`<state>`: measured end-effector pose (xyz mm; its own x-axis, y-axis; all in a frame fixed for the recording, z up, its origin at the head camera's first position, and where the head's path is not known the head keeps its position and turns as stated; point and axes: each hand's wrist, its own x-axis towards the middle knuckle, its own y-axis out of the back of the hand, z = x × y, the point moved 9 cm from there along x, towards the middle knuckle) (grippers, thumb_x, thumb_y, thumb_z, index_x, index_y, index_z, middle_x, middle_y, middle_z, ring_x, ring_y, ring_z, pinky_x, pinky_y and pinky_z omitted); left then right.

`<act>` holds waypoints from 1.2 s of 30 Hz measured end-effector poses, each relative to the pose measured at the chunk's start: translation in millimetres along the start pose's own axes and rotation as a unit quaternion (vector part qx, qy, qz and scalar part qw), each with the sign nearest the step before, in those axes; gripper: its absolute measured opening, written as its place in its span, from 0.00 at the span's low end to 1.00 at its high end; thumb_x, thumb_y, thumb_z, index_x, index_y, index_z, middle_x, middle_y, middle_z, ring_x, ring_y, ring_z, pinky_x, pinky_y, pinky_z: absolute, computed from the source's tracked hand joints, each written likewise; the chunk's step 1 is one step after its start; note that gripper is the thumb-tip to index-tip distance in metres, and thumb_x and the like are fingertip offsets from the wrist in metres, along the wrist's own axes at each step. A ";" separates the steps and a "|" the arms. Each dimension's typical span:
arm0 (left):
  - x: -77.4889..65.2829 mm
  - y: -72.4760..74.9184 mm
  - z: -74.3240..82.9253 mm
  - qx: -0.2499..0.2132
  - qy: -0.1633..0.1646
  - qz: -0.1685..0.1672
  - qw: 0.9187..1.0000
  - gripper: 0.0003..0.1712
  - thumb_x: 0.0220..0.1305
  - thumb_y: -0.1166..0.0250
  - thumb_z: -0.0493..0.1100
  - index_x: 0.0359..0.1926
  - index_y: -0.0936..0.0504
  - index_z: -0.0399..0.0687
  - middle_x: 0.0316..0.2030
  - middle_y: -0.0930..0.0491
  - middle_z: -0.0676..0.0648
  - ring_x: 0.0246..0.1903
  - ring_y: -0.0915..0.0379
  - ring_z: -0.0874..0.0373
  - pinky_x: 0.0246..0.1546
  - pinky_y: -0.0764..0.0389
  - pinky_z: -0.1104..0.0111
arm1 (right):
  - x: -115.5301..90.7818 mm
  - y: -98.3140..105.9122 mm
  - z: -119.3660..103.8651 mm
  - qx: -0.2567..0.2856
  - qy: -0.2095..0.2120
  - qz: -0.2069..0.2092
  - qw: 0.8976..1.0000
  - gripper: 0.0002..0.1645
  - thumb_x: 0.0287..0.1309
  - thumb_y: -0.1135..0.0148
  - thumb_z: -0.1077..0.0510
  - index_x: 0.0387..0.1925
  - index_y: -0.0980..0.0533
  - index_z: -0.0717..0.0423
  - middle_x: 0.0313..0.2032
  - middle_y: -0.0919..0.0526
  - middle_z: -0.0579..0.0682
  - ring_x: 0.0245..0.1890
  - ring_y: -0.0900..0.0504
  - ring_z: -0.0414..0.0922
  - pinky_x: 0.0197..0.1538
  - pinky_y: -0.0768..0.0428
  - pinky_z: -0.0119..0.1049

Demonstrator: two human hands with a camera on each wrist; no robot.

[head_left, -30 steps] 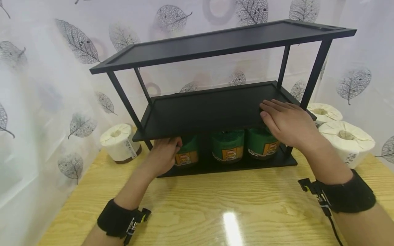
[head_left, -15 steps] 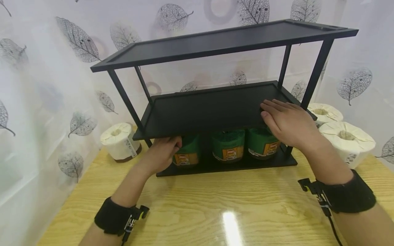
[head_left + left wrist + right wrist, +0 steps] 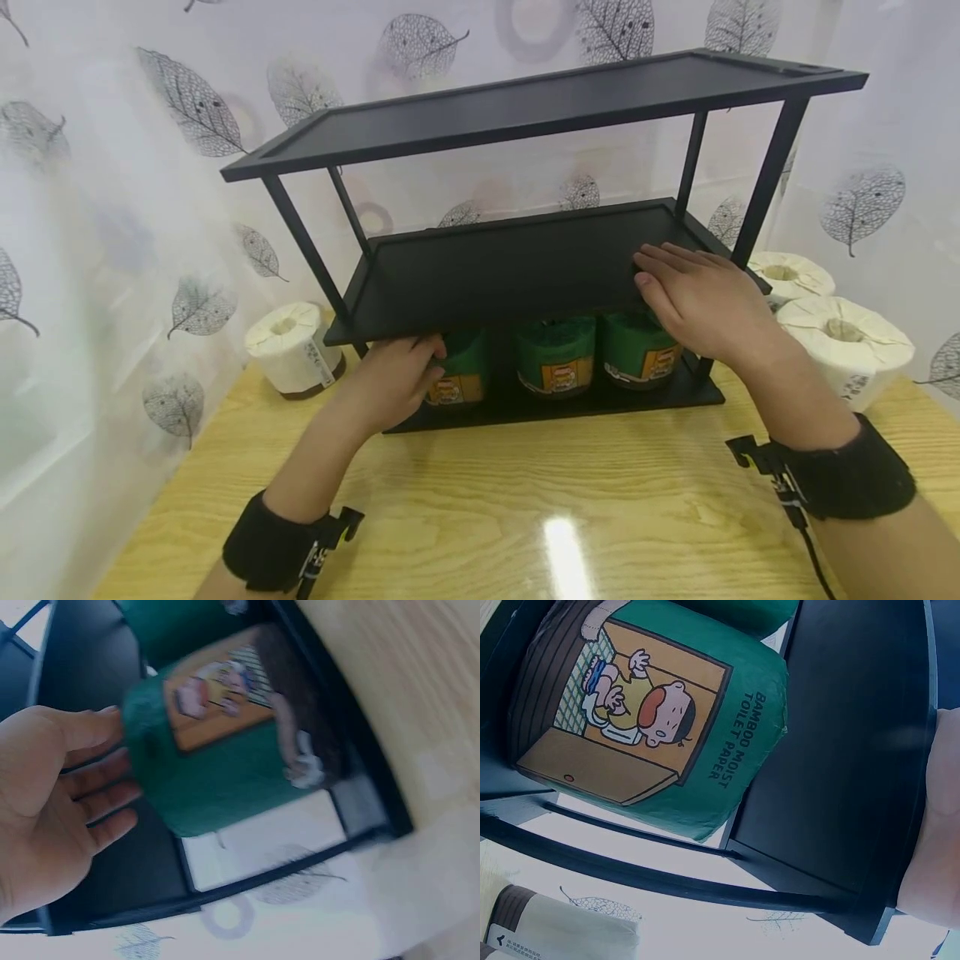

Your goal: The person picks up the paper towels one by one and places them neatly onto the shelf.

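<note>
In the head view a black shelf rack [image 3: 517, 267] stands on the table. Green-wrapped toilet paper rolls, a left one [image 3: 459, 371], a middle one [image 3: 557, 357] and a right one [image 3: 642, 350], sit on its bottom board. My left hand [image 3: 393, 379] reaches under the middle board to the left roll. In the left wrist view its loosely extended fingers [image 3: 109, 799] lie right at the top end of that roll [image 3: 217, 742], not wrapped around it. My right hand [image 3: 701, 300] rests flat on the right end of the middle board, fingers straight. The right roll [image 3: 667, 712] shows below that board in the right wrist view.
A white-wrapped roll [image 3: 292, 350] stands left of the rack. Two more, a near one [image 3: 843, 346] and a far one [image 3: 787, 275], stand to its right. The rack's top board [image 3: 555, 104] spans above both hands. A leaf-patterned curtain [image 3: 150, 250] hangs behind the wooden table [image 3: 480, 500].
My left hand shifts slightly at the left roll, and that roll's label turns or slides a little. My left forearm has moved a bit to the left. The right hand stays put.
</note>
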<state>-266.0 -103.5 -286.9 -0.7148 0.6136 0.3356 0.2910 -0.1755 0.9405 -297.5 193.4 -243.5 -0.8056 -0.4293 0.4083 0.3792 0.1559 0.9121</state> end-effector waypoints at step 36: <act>-54.3 94.0 -87.7 -0.077 0.357 0.235 0.901 0.27 0.67 0.39 0.54 0.56 0.27 0.36 0.50 0.23 0.37 0.47 0.24 0.41 0.39 0.24 0.47 | -0.3 0.3 -0.3 -0.001 0.004 0.007 1.000 0.29 0.78 0.61 0.49 0.67 0.30 0.63 0.68 0.29 0.63 0.69 0.32 0.62 0.70 0.34 0.56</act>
<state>-255.5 -220.9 -212.0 -0.7783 -0.1977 0.5960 0.6160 -0.4246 0.6635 -297.0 193.4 -243.3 -0.7963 -0.4350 0.4202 0.3905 0.1609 0.9064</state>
